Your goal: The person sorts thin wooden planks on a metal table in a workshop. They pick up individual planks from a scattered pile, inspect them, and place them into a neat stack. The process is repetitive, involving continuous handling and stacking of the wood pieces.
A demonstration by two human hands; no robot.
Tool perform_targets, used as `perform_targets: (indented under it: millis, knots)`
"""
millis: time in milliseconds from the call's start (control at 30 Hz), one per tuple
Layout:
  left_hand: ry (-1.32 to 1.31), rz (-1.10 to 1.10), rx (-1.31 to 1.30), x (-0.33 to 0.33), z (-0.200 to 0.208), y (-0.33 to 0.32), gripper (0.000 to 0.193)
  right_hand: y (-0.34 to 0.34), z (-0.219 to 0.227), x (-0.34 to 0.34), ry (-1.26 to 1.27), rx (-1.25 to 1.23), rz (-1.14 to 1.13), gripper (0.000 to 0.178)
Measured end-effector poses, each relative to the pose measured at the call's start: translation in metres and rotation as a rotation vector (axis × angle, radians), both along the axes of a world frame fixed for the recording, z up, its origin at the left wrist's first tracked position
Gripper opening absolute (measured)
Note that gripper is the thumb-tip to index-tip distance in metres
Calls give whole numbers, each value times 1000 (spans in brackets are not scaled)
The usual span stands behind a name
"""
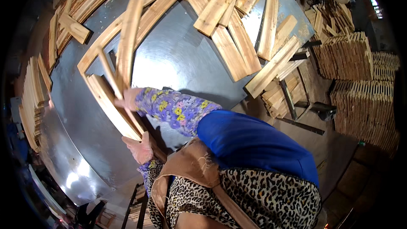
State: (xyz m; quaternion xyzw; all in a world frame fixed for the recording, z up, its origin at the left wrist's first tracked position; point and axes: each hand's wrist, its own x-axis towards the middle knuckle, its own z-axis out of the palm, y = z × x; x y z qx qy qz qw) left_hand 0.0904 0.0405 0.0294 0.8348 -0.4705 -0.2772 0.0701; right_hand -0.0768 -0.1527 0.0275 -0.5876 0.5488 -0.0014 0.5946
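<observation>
The right hand (125, 98), at the end of a flower-printed sleeve (176, 108), reaches up and to the left across the body. Its fingers are closed around a thin wooden slat (111, 76) that stands on edge. The forearm lies nearly level above the metal table (178, 55).

The left hand (140, 148) wears a pinkish work glove. It sits lower, close to the torso, with the palm pressed against the near end of a stack of wooden slats (114, 106). The fingers curl over the end of the stack; how tightly they grip cannot be told.

The stack consists of pale, rough-sawn slats laid flat against one another. It runs diagonally from the left hand up toward the left and rests on the table surface. The thin slat crosses just above the stack's upper end. A longer plank (127, 38) leans upright behind it (its top end points toward the far pile).

Loose boards (237, 25) lie scattered over the far half of the table. Finished bundles of slats (352, 59) are stacked on the floor to the right.
</observation>
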Motion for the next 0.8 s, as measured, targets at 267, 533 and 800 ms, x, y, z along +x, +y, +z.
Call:
perform_targets:
  millis: [267,533,800]
  knots:
    - [-183,140,152,-14,-2,-4,128,107,-33,-269,238,-391,-380,62]
    - [-130,85,143,-27,10,-8,127,133,-16,-521,1029,-112,-1052,91]
    - [-295,166,97,3,-33,-10,123,149,-43,-545,26,-460,-1481,64]
